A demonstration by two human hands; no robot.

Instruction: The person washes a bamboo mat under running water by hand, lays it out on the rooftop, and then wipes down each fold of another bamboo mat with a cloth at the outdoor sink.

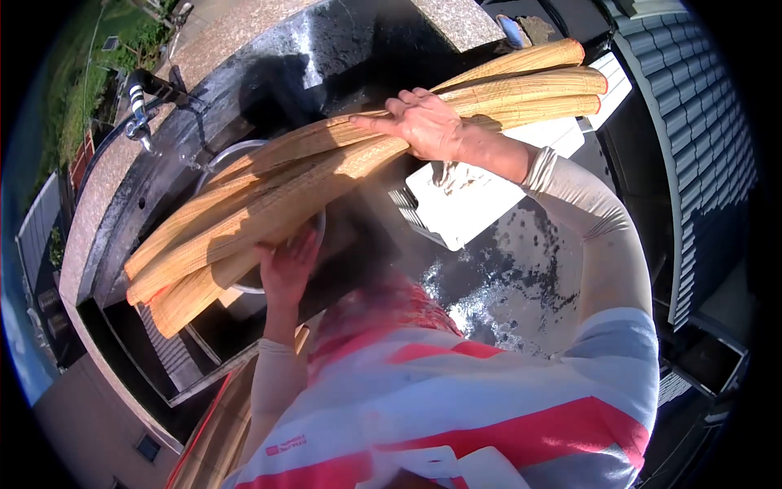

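A bundle of long straw-coloured woven mat rolls (346, 167), their ends trimmed in orange-red, lies slantwise across the person's hands, over a dark trough (297, 53) with a speckled stone rim (90, 220). The right hand (428, 124) is on top, right of the bundle's middle, thumb stretched along the weave and fingers bent over the far side, gripping it. The left hand (287, 259) is at the near edge, further down toward the left ends, pressed up against the lowest roll as a support; how firmly it closes, I can't tell from here, since the bundle hides part of it.

Just beneath the left half sits a round basin (236, 149), mostly covered, with parts of its rim showing on both sides. A metal tap (137, 114) stands at the trough's far left. Below the right half, near the right forearm, is a white slotted crate (481, 212), and beyond it wet, blotchy ground (521, 277) glints in strong sun. More straw-coloured matting (224, 432) with a red edge lies by the left forearm. Grey roof tiles (692, 106) fill the far right.
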